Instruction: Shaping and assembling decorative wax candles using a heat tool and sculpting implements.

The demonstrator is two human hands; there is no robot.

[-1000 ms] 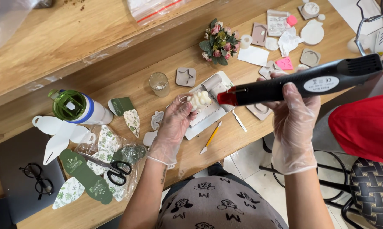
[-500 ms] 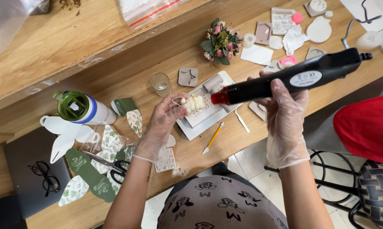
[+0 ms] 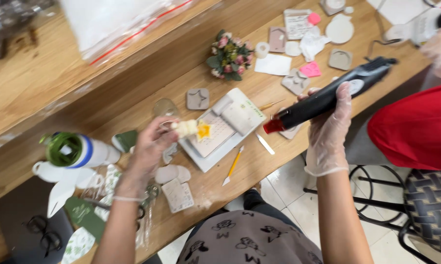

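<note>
A: Tabletop (image 3: 132, 98), wooden, spans the frame from lower left to upper right. What sits on it?

B: Largest item near centre: white tray (image 3: 230, 128), lying flat. To its left, white bottle with green cap (image 3: 79, 150), lying on its side. Above the tray, small flower bunch (image 3: 229, 55). Scattered around: grey moulds (image 3: 198, 98), pink pieces (image 3: 310, 69), and a yellow-handled knife (image 3: 233, 165) just below the tray.

A: Right hand?

B: Right hand (image 3: 329, 128), in a clear glove, is held over the tabletop edge, right of the tray. Fingers are wrapped fully around a black heat tool (image 3: 328, 96). The tool's red tip points down-left toward the tray.

A: Left hand?

B: Left hand (image 3: 149, 151), also gloved, is raised over the tray's left edge. Fingers are pinched closed on a small pale figure (image 3: 190, 128) with a yellow part at its right end. The view is blurred here; finer detail cannot be read.

A: Gap between tip and figure?

B: Apart, not touching.
</note>
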